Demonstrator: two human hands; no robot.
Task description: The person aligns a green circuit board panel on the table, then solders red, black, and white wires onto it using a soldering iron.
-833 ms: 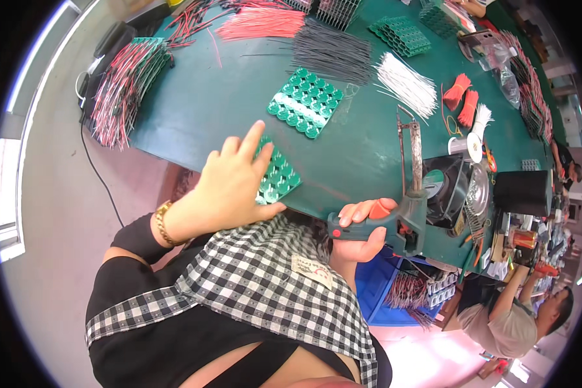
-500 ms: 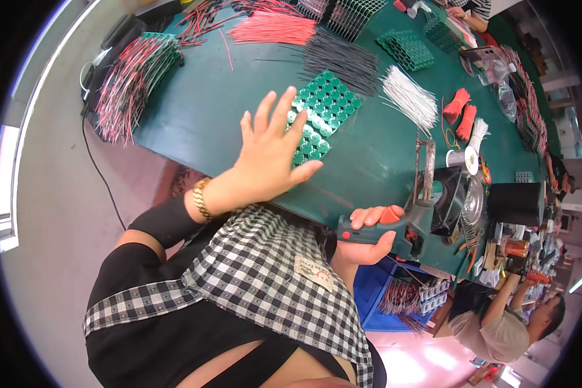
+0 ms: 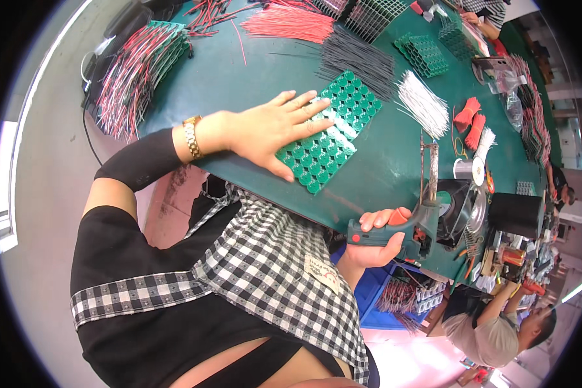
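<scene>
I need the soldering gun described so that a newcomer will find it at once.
From the green table, go to its near edge and the right hand. It holds the soldering gun, dark, with long metal rods. Unlike its neighbours, it has a red dot on its handle.

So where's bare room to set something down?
Green tabletop is bare between wired green boards and the left hand, and between green round-disc panels and the dark handheld tool. Crowded: far side, red wires, black wires.

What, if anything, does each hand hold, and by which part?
The right hand grips the gun-shaped tool by its handle. The left hand grips nothing; it is spread over the green boards.
</scene>
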